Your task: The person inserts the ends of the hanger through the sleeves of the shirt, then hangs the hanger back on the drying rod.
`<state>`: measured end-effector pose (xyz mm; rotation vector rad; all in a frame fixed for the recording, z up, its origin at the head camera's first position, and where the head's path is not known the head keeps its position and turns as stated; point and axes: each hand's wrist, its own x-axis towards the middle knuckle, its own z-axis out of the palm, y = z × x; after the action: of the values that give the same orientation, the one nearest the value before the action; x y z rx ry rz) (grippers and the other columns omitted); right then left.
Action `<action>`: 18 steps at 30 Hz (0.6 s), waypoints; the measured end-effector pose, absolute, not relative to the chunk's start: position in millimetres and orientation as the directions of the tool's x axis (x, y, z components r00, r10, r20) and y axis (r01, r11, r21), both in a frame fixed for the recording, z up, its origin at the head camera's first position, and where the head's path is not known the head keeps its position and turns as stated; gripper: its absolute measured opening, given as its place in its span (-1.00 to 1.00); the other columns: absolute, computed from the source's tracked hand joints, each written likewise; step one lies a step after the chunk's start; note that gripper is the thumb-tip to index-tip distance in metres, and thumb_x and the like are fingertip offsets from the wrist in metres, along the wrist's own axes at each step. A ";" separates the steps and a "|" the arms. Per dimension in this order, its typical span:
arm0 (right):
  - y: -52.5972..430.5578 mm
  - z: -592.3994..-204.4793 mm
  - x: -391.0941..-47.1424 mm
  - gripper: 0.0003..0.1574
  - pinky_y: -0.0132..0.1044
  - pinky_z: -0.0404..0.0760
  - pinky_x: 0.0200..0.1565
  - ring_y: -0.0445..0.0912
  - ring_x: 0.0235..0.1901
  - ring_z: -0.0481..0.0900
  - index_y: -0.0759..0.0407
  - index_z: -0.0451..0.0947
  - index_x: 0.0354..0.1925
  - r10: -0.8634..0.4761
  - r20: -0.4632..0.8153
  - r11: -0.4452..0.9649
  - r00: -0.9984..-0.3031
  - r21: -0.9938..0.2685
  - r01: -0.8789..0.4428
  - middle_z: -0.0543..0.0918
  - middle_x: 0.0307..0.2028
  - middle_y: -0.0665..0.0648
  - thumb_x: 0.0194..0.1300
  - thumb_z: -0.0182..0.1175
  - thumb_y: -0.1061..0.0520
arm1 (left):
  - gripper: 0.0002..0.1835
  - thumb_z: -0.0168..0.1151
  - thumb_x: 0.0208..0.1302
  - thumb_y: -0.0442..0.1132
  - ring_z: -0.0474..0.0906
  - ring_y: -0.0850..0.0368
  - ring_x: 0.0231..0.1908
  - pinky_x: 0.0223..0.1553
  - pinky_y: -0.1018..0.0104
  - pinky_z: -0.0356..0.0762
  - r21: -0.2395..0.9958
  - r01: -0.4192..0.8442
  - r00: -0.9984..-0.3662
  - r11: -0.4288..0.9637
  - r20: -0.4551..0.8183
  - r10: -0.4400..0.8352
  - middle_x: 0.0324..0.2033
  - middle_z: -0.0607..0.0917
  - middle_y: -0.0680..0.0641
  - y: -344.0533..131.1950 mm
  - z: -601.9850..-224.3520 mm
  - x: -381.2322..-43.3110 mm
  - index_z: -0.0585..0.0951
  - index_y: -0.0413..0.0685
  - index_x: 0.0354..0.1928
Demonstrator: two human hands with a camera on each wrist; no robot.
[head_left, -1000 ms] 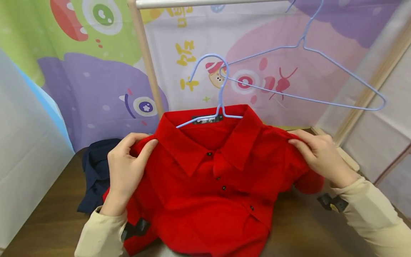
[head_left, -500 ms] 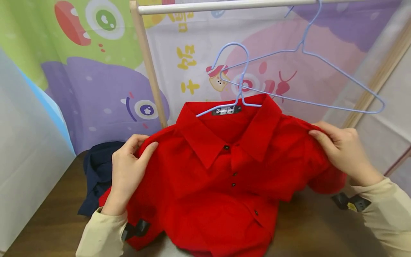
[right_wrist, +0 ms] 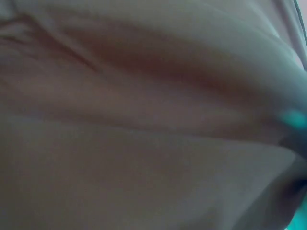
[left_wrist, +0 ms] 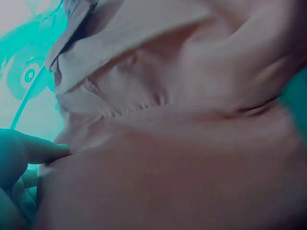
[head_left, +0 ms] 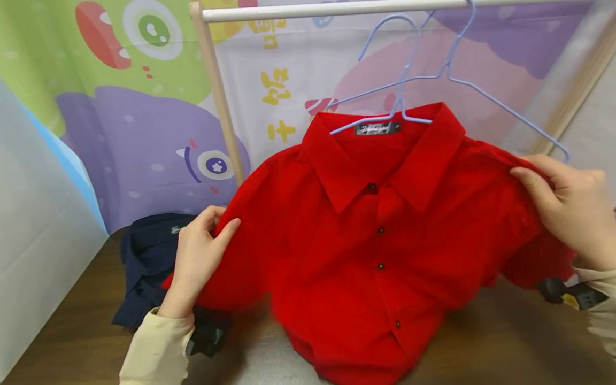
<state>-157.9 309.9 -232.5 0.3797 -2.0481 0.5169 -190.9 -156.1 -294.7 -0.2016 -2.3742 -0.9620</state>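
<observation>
A red collared shirt with dark buttons hangs on a light blue wire hanger, whose hook rises out of the neck opening. My left hand pinches the sleeve on the left, thumb in front and fingers behind the cloth. Over on the right, my right hand pinches the shirt near the shoulder in the same way. The left wrist view shows the thumb and a fold of the shirt close up. Cloth of the shirt fills most of the right wrist view.
A white rail on wooden posts runs across the back. Another light blue hanger hangs from it, behind the shirt's hanger. Dark navy clothing lies on the brown wooden table at the left. A cartoon-print curtain stands behind.
The shirt and its hanger have moved up and to the right, the hook rising close under the rail. My right hand has gone right and slightly up; the left has slid down onto the sleeve.
</observation>
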 end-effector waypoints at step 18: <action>285.6 -197.0 -160.4 -0.64 -0.25 0.06 -0.49 0.34 -0.48 0.42 0.27 0.58 -0.26 0.101 0.878 0.935 -0.468 -0.245 -0.258 0.61 -0.40 0.37 0.28 0.08 -0.02 | -0.81 0.16 0.20 -0.18 0.50 0.07 -0.51 -0.47 0.28 0.40 0.604 0.418 -0.781 0.678 0.620 -0.071 -0.49 0.63 -0.11 -121.1 -265.5 -240.7 0.61 -0.14 -0.23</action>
<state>-160.4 285.6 -197.0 0.1118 -2.0162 0.4200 -240.7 -121.1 -265.5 -0.2660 -2.2670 -1.0225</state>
